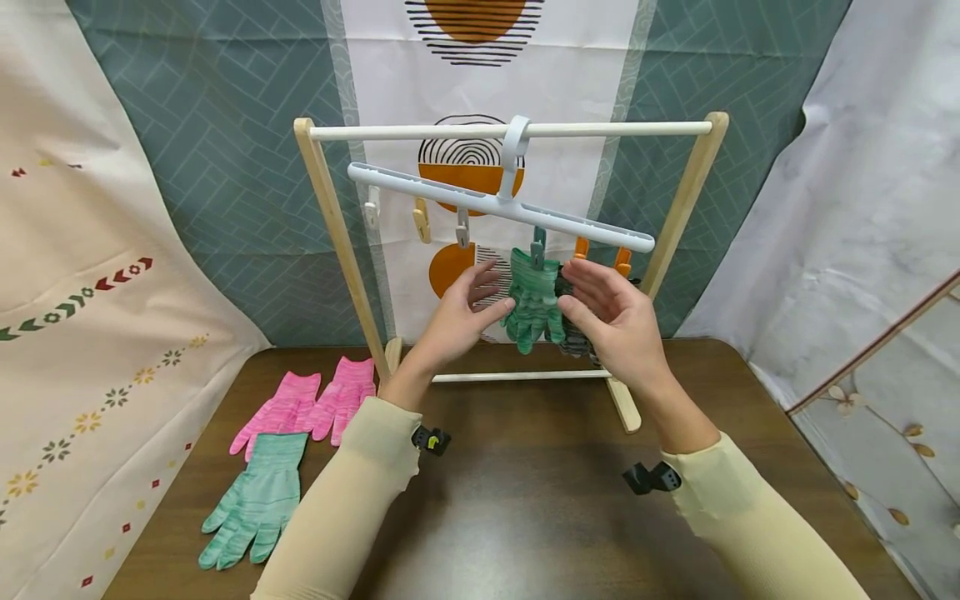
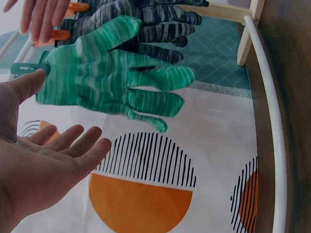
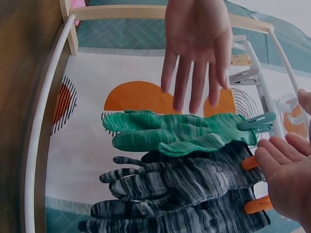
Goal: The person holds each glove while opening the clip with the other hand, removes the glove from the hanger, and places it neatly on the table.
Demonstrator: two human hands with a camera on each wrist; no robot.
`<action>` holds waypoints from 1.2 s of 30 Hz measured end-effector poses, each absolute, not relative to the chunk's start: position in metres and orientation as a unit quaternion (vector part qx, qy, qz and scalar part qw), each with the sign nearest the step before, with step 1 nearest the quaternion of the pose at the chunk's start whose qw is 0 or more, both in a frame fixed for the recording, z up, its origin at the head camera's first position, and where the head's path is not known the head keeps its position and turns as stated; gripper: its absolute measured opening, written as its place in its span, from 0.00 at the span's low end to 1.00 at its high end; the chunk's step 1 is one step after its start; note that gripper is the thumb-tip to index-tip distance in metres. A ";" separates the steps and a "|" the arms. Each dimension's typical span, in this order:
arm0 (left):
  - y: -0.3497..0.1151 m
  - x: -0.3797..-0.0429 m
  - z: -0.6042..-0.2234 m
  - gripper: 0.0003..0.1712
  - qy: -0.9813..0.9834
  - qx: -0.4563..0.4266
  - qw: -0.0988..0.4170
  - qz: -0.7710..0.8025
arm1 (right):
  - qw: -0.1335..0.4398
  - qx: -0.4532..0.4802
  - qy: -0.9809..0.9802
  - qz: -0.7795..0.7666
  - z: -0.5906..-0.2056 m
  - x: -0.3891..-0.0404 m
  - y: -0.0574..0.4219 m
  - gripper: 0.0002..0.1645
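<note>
The right-wrist view's bottom shows dark gloves [image 3: 194,177], partly hidden mid-frame in the head view by the green glove [image 1: 534,304]; left hand [image 1: 459,315] and right hand [image 1: 622,321] relaxed, empty.

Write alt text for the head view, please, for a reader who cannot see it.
A person's hands flank a green glove clipped to a tilted white hanger on a rack. Partly hidden dark gloves hang beside it; pink gloves and another green glove lie on the brown table at left.

Green glove [image 1: 534,298]: hangs from tilted hanger [image 1: 450,196] | left grip [image 1: 457,317], right grip [image 1: 618,321]: either side
</note>
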State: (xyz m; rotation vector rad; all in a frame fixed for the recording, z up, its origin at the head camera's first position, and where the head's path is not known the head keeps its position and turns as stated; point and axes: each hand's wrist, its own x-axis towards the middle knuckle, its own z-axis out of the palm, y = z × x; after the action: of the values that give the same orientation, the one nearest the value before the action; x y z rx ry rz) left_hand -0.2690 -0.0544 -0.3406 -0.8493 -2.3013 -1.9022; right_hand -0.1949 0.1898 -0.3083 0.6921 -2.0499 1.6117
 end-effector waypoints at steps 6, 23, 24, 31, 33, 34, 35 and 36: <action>-0.040 -0.281 -0.338 0.45 -0.733 -0.275 0.010 -0.622 | 0.200 0.250 -0.744 0.586 -0.307 -0.197 0.184 0.33; -0.025 -0.285 -0.335 0.22 -0.739 -0.302 0.021 -0.601 | 0.210 0.266 -0.760 0.555 -0.299 -0.201 0.178 0.34; -0.026 -0.285 -0.335 0.21 -0.739 -0.302 0.017 -0.602 | 0.210 0.266 -0.762 0.552 -0.299 -0.201 0.178 0.34; -0.030 -0.281 -0.337 0.18 -0.723 -0.306 -0.013 -0.619 | 0.215 0.268 -0.773 0.534 -0.297 -0.205 0.174 0.35; -0.031 -0.280 -0.338 0.18 -0.718 -0.307 -0.024 -0.625 | 0.215 0.266 -0.776 0.530 -0.296 -0.206 0.172 0.35; -0.031 -0.280 -0.338 0.18 -0.715 -0.308 -0.030 -0.627 | 0.214 0.265 -0.778 0.527 -0.295 -0.207 0.171 0.35; -0.032 -0.280 -0.337 0.18 -0.714 -0.309 -0.034 -0.628 | 0.213 0.264 -0.781 0.524 -0.294 -0.208 0.171 0.35; -0.033 -0.279 -0.337 0.18 -0.712 -0.309 -0.039 -0.629 | 0.212 0.262 -0.785 0.520 -0.293 -0.208 0.170 0.35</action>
State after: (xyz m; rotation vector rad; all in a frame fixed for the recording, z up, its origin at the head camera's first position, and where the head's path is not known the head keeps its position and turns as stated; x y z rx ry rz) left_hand -0.2788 -0.0327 -0.3368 -0.9966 -2.2950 -2.0248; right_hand -0.2084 0.1698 -0.2935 0.7268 -2.1804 1.4457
